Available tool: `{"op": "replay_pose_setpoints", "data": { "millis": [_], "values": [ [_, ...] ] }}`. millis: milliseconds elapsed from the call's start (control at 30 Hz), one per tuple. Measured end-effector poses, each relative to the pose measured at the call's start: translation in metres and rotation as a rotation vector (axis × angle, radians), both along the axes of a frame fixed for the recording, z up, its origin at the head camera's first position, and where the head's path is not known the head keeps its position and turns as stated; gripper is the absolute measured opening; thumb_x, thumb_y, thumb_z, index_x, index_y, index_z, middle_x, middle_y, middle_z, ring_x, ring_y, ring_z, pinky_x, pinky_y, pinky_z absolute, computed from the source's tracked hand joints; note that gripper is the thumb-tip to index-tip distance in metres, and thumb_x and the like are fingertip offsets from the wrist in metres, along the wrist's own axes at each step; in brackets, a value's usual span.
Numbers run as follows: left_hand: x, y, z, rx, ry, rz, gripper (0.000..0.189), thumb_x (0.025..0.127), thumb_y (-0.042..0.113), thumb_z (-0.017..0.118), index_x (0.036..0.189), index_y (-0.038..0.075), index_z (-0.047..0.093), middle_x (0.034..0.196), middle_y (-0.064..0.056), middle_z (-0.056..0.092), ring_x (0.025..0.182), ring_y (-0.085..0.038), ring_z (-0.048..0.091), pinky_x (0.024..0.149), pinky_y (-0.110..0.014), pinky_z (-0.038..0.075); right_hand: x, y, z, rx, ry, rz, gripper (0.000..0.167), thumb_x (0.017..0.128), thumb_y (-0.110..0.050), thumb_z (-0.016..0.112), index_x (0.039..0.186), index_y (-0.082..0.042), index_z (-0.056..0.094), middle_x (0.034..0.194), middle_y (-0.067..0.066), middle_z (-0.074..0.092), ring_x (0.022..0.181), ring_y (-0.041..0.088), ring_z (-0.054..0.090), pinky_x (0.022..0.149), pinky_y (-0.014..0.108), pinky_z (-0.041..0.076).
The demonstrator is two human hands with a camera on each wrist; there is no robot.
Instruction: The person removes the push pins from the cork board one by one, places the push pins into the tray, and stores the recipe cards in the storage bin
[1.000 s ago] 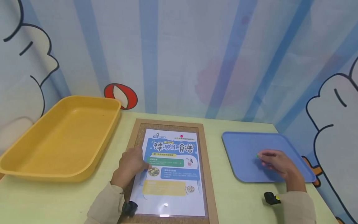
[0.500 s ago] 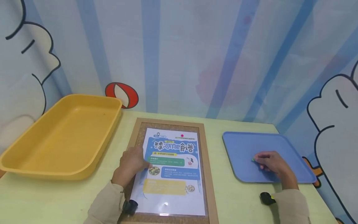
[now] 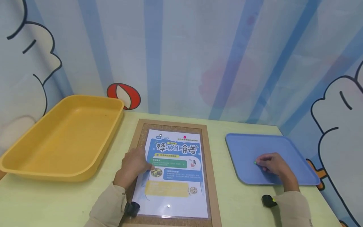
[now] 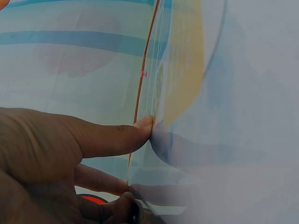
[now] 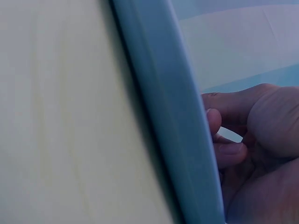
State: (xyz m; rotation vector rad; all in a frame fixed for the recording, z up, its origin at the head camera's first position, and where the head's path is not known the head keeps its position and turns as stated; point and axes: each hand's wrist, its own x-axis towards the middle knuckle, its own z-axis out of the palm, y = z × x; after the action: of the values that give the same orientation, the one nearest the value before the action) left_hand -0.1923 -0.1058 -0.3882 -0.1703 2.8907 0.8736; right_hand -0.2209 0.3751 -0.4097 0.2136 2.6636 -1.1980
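The left hand (image 3: 134, 162) rested on the sheet (image 3: 175, 208) while the right hand (image 3: 273, 164), well apart, pinched a tiny green piece (image 3: 255, 163) over the tray (image 3: 241, 145), best held lightly.

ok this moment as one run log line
left hand: thumb on printed sheet | right hand: pinches small green item over blue tray | pink pin: sheet's top
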Motion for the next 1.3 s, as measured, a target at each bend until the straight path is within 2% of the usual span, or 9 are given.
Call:
{"op": "replay_pose_setpoints", "data": {
  "millis": [367, 567, 733, 867, 1000, 1133, 1300],
  "values": [
    [-0.001, 0.000, 0.000, 0.002, -0.004, -0.002, 0.077, 0.071, 0.010, 0.088, 0.137, -0.007, 0.051, 0.102, -0.024, 0.068, 0.079, -0.033, 0.067, 0.065, -0.044, 0.059, 0.001, 0.003, 0.002, -0.010, -0.006, -0.002, 0.024, 0.096, -0.014, 0.064, 0.105, 0.008, 0.070, 0.065, -0.002, 0.058, 0.063, 0.012, 0.050, 0.060, 0.028, 0.045],
    [0.000, 0.001, 0.002, 0.004, 0.001, -0.003, 0.074, 0.072, 0.009, 0.087, 0.136, -0.006, 0.052, 0.102, -0.023, 0.068, 0.079, -0.033, 0.067, 0.065, -0.044, 0.059, 0.004, 0.008, 0.005, -0.127, -0.002, -0.002, 0.030, 0.097, -0.016, 0.064, 0.114, 0.009, 0.068, 0.073, -0.004, 0.064, 0.066, 0.009, 0.055, 0.061, 0.026, 0.048],
    [0.002, 0.001, 0.002, 0.000, 0.014, -0.003, 0.071, 0.072, 0.009, 0.087, 0.133, -0.007, 0.054, 0.100, -0.022, 0.068, 0.078, -0.033, 0.067, 0.064, -0.042, 0.058, 0.004, 0.008, 0.009, -0.260, -0.016, -0.002, 0.034, 0.098, -0.021, 0.064, 0.120, 0.005, 0.066, 0.088, -0.010, 0.073, 0.077, 0.004, 0.066, 0.070, 0.024, 0.054],
    [0.002, 0.000, 0.000, -0.004, 0.018, -0.004, 0.070, 0.072, 0.009, 0.088, 0.132, -0.007, 0.055, 0.098, -0.022, 0.068, 0.078, -0.032, 0.067, 0.064, -0.041, 0.058, 0.003, 0.005, 0.012, -0.370, -0.002, 0.047, 0.043, 0.099, -0.019, 0.062, 0.129, 0.011, 0.057, 0.099, -0.011, 0.074, 0.088, 0.004, 0.071, 0.080, 0.024, 0.057],
    [0.001, -0.001, -0.001, -0.002, 0.011, -0.005, 0.068, 0.073, 0.009, 0.087, 0.131, -0.007, 0.055, 0.098, -0.021, 0.068, 0.078, -0.031, 0.067, 0.063, -0.040, 0.057, 0.002, -0.005, 0.016, -0.432, 0.015, 0.086, 0.052, 0.100, -0.017, 0.061, 0.136, 0.017, 0.046, 0.104, -0.007, 0.074, 0.094, 0.005, 0.071, 0.087, 0.026, 0.057],
    [0.000, 0.000, -0.001, -0.013, 0.003, -0.003, 0.068, 0.072, 0.011, 0.088, 0.130, -0.007, 0.056, 0.097, -0.020, 0.067, 0.078, -0.030, 0.066, 0.064, -0.039, 0.057, 0.000, -0.018, 0.021, -0.442, 0.037, 0.121, 0.056, 0.100, -0.016, 0.060, 0.137, 0.021, 0.040, 0.106, -0.002, 0.073, 0.098, 0.005, 0.071, 0.091, 0.028, 0.056],
    [0.000, 0.001, -0.001, -0.025, 0.002, 0.010, 0.065, 0.071, 0.011, 0.089, 0.125, -0.008, 0.059, 0.095, -0.019, 0.067, 0.077, -0.030, 0.067, 0.063, -0.038, 0.057, -0.012, -0.041, 0.028, -0.421, 0.055, 0.172, 0.056, 0.101, -0.017, 0.058, 0.139, 0.020, 0.039, 0.114, 0.007, 0.072, 0.099, 0.005, 0.071, 0.093, 0.028, 0.055]
  ]
}}
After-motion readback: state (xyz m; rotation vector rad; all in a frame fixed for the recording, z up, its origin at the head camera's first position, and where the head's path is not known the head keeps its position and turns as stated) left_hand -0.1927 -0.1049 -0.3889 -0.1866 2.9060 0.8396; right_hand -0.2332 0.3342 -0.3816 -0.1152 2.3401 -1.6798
